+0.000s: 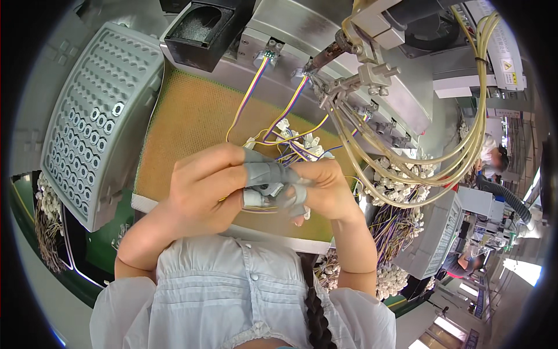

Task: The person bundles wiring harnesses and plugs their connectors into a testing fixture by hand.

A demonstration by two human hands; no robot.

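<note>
My left hand (212, 180) and my right hand (325, 185) meet over the mat in front of my body, grey covers on several fingertips. Between them they pinch a small metallic part (271, 189); the fingers hide most of it, and the right fingers are slightly blurred. Thin yellowish wires (258, 210) show below the left fingertips. Just beyond my hands lies a loose pile of white connectors (311, 142) with coloured wires. Two yellow-and-purple wire strips (251, 88) run up from there to small parts seated in the metal fixture (268, 53).
A grey tray (139, 64) with rows of round metal parts stands tilted at the left. A soldering head (331, 55) with looping clear tubes (407, 203) overhangs the right. A black box (200, 38) sits at the back. Bundled wires (401, 227) with white connectors hang at the right.
</note>
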